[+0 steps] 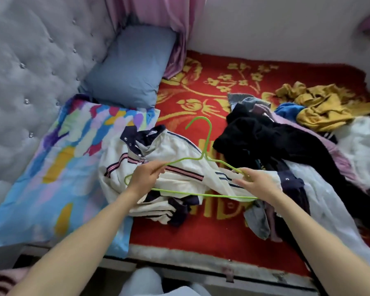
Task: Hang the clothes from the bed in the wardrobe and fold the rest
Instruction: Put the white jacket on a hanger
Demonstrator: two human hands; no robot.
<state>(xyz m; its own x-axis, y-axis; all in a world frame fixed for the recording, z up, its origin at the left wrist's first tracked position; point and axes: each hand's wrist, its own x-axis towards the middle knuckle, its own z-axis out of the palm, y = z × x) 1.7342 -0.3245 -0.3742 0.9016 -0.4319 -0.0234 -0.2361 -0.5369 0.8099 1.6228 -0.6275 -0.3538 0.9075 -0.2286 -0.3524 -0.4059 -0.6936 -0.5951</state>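
Note:
A thin green hanger (201, 194) hovers over the bed, hook pointing away from me. My left hand (146, 178) pinches its left shoulder and my right hand (257, 181) grips its right shoulder. Under it lies a crumpled white garment with navy collar and striped trim (179, 152). To the right sits a heap of clothes: a black piece (263, 137), a mustard one (320, 107), a blue one (288, 110), and white and lilac fabric. The wardrobe is out of view.
The bed has a red blanket with yellow flowers (214, 86). A colourful pillow (58, 167) and a blue pillow (132, 65) lie at the left by the grey tufted headboard (30, 60). A pink curtain (175, 28) hangs behind. The bed's front edge (201, 265) is near my legs.

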